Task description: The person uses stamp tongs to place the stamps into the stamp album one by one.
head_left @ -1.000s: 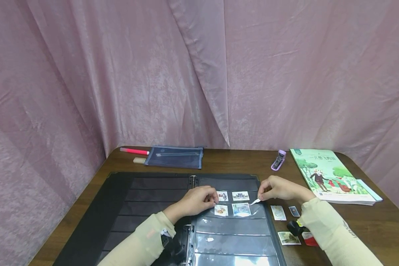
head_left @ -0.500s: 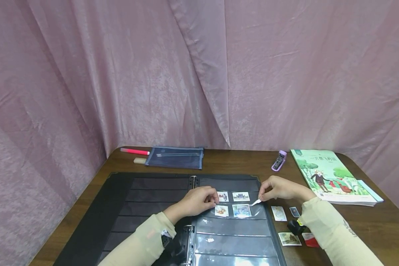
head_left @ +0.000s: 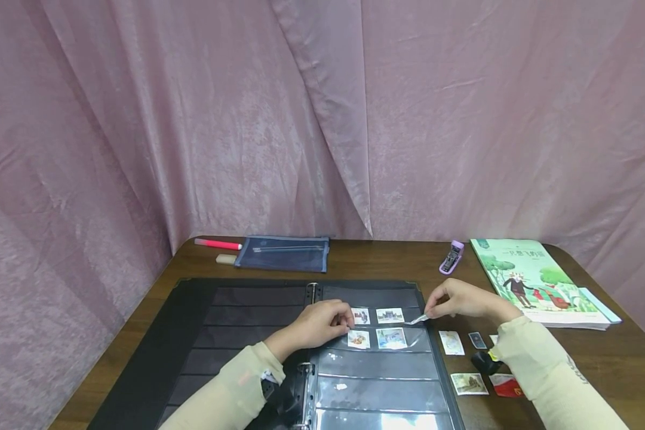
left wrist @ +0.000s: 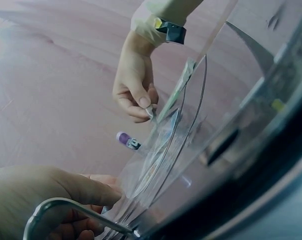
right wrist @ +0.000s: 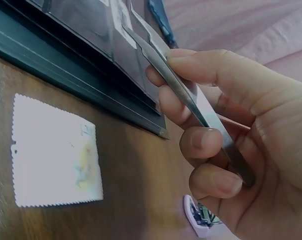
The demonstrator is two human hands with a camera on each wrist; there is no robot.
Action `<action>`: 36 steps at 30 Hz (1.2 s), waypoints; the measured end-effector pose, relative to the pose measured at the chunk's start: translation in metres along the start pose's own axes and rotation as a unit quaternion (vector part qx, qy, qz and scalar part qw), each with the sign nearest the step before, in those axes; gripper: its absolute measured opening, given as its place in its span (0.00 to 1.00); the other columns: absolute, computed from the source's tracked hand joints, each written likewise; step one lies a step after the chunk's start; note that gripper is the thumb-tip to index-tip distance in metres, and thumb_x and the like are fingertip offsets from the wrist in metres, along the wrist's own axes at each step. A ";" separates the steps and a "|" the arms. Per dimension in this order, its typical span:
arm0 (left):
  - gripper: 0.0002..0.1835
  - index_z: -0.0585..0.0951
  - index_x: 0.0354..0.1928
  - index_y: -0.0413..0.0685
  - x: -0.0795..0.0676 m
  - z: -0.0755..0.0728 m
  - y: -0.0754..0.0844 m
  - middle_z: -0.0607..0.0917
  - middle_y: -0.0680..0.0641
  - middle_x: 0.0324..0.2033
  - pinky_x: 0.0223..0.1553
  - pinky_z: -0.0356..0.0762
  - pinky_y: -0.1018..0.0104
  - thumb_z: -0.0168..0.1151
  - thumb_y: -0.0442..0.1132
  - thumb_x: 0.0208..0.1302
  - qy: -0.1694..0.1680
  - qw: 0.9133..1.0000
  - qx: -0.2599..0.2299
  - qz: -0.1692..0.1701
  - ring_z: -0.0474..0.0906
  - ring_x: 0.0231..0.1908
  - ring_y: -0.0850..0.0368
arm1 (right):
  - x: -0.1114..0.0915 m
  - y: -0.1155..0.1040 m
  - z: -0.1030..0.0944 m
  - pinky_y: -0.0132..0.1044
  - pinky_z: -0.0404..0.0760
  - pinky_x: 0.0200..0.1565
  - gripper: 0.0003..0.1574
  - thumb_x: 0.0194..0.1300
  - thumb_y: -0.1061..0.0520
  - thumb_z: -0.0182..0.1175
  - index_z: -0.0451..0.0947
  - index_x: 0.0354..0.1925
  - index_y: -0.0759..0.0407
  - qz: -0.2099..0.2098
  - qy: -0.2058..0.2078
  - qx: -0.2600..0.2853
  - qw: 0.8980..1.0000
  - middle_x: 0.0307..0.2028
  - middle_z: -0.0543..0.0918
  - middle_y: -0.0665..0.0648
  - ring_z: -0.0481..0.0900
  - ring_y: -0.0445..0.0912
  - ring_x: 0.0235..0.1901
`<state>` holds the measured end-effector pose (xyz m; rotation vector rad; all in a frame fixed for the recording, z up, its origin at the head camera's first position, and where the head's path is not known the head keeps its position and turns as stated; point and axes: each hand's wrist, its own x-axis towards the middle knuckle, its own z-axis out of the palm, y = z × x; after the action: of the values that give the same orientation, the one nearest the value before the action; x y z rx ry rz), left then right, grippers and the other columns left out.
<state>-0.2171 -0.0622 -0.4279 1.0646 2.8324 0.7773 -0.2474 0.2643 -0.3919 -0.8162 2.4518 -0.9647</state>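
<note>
Tweezers (right wrist: pixel 196 110) of bare metal are held by my right hand (head_left: pixel 459 300), between thumb and curled fingers. Their tips stand a little apart over the right part of the album page, just right of the stamps. My left hand (head_left: pixel 317 324) lies at the left of the stamps and pinches the edge of a clear pocket strip (left wrist: pixel 136 172) between thumb and finger. A blue stamp (head_left: pixel 392 338) and an orange-toned stamp (head_left: pixel 358 340) sit in one pocket row. In the row above are a building stamp (head_left: pixel 390 316) and a stamp (head_left: pixel 361 316) partly behind my left fingers.
The black ring album (head_left: pixel 378 370) lies open on the brown table (head_left: pixel 398 258). Loose stamps, one pale (head_left: pixel 452 343) and one green (head_left: pixel 469 384), lie to its right. Beyond stand a purple clip-like item (head_left: pixel 451 258), a green book (head_left: pixel 537 280), a mesh pouch (head_left: pixel 285 254) and a red pen (head_left: pixel 217 244).
My right hand has moved slightly to the right and up, drawing the tweezers back from the blue stamp's upper right corner. My left hand stays in place.
</note>
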 end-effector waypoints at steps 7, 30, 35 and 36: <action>0.05 0.76 0.29 0.62 0.000 -0.001 0.000 0.73 0.62 0.24 0.27 0.63 0.77 0.62 0.40 0.54 -0.002 1.000 -0.002 -0.005 0.66 0.24 0.71 | -0.008 -0.003 -0.009 0.29 0.70 0.22 0.10 0.55 0.53 0.61 0.82 0.33 0.59 0.015 0.020 -0.015 1.000 0.26 0.82 0.49 0.69 0.33 0.22; 0.04 0.77 0.30 0.60 0.000 -0.001 0.000 0.73 0.62 0.24 0.26 0.63 0.78 0.61 0.40 0.55 -0.002 1.000 -0.002 -0.004 0.66 0.23 0.71 | -0.053 0.004 -0.028 0.28 0.72 0.29 0.08 0.57 0.54 0.60 0.81 0.34 0.55 -0.004 0.080 -0.055 0.995 0.30 0.83 0.49 0.72 0.31 0.27; 0.03 0.77 0.30 0.59 0.000 -0.001 0.001 0.73 0.62 0.24 0.26 0.63 0.77 0.61 0.41 0.56 -0.004 1.000 -0.002 -0.008 0.66 0.23 0.71 | -0.064 0.008 -0.031 0.28 0.70 0.27 0.05 0.56 0.56 0.60 0.81 0.32 0.55 -0.016 0.094 -0.062 0.994 0.28 0.83 0.49 0.71 0.31 0.26; 0.03 0.77 0.31 0.60 0.000 -0.001 0.001 0.73 0.62 0.24 0.26 0.63 0.77 0.61 0.41 0.56 -0.005 1.000 -0.002 -0.009 0.66 0.23 0.71 | -0.066 0.009 -0.032 0.28 0.70 0.27 0.05 0.57 0.56 0.60 0.81 0.33 0.55 -0.021 0.094 -0.064 0.993 0.28 0.83 0.49 0.71 0.30 0.26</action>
<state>-0.2162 -0.0620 -0.4260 1.0365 2.8275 0.7747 -0.2176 0.3273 -0.3676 -0.8558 2.6909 -0.9461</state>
